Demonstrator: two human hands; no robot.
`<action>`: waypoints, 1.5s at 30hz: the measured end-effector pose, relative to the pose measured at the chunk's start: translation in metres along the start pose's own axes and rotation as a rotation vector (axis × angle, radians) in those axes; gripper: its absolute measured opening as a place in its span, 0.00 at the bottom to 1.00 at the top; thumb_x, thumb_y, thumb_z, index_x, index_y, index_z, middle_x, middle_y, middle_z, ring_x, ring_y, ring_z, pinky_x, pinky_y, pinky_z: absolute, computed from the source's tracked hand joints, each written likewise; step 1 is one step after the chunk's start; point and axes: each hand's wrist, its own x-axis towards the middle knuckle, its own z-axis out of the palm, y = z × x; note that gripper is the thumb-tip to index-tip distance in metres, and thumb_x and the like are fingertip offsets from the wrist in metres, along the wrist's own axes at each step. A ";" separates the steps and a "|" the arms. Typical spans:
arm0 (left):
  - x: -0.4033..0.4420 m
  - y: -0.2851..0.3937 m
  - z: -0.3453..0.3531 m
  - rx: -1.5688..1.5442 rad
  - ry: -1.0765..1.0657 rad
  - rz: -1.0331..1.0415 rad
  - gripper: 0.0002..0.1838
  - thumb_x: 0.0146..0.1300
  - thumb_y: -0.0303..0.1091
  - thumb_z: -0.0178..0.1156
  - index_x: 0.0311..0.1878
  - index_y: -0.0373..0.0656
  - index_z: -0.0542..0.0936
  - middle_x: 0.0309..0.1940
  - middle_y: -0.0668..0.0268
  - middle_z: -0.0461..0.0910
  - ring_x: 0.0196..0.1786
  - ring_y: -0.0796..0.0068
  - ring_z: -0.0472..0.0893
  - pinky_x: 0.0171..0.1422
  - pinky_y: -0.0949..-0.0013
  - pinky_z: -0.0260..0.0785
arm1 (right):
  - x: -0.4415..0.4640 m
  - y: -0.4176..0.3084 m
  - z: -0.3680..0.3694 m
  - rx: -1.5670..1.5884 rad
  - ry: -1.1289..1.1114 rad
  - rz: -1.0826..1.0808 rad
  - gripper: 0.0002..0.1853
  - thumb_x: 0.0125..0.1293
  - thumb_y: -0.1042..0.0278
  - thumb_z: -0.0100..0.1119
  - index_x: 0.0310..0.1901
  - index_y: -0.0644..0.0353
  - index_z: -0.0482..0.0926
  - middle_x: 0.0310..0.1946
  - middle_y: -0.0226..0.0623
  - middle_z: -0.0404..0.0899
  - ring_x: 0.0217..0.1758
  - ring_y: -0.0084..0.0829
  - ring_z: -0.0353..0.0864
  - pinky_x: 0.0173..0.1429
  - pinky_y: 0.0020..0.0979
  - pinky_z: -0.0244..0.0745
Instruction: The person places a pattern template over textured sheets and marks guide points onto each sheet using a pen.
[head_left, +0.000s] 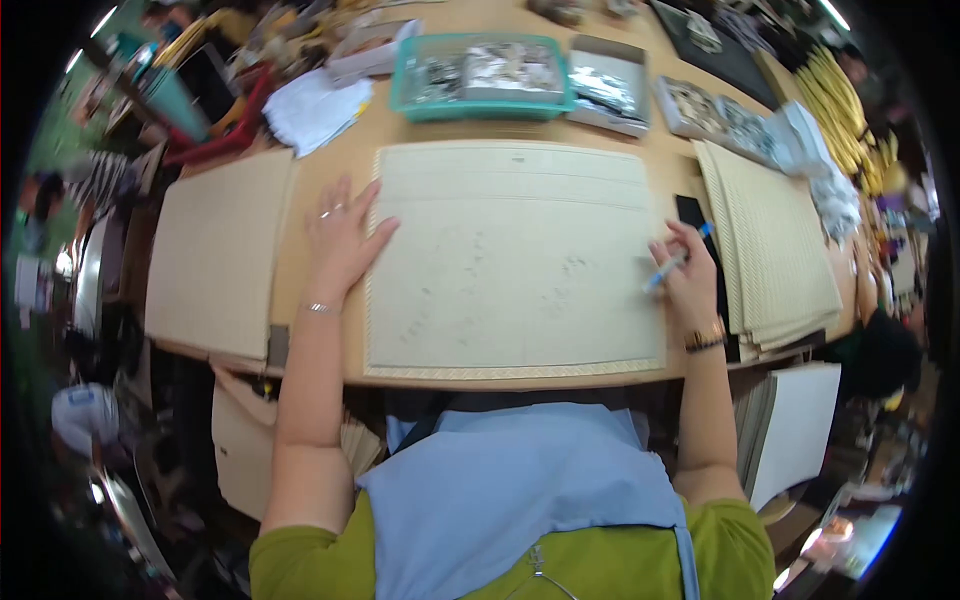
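Observation:
A large cream sheet (500, 270) with a patterned border lies flat before me, with faint dark marks on its face. My left hand (345, 235) rests at its left edge, fingers spread, the thumb over the sheet. By the right edge, my right hand (692, 272) is closed around a pen (660, 273) with blue ends. The pen's lower tip points down toward the sheet; whether it touches is not clear. Right of that hand is a stack of cream sheets (775, 250), with a black strip (690, 210) beside it.
Another cream stack (215, 265) lies at the left. Along the back stand a teal tray (405, 85) of small packets, a white box (640, 125) with silvery bags, and white papers (315, 105). Yellow strips (835, 105) hang at the far right. Other people are around the edges.

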 end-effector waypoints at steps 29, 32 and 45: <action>0.000 0.006 -0.009 0.022 -0.054 -0.002 0.34 0.64 0.55 0.61 0.72 0.64 0.68 0.78 0.57 0.54 0.79 0.48 0.50 0.76 0.31 0.37 | 0.072 0.016 0.028 -0.369 -0.042 -0.351 0.28 0.50 0.47 0.76 0.48 0.54 0.82 0.62 0.35 0.78 0.63 0.46 0.75 0.66 0.42 0.70; -0.001 0.006 -0.008 0.024 -0.052 0.000 0.34 0.64 0.55 0.61 0.72 0.64 0.68 0.78 0.56 0.54 0.79 0.48 0.50 0.75 0.31 0.38 | 0.071 0.010 0.028 -0.337 -0.064 -0.279 0.27 0.50 0.48 0.76 0.48 0.53 0.81 0.62 0.35 0.78 0.63 0.45 0.75 0.66 0.42 0.69; -0.059 0.116 -0.144 -1.494 -0.275 0.720 0.19 0.63 0.48 0.63 0.42 0.41 0.75 0.33 0.64 0.78 0.36 0.65 0.76 0.44 0.63 0.68 | 0.077 0.017 0.030 -0.337 -0.066 -0.336 0.24 0.50 0.55 0.77 0.47 0.55 0.81 0.62 0.39 0.78 0.65 0.45 0.74 0.69 0.40 0.68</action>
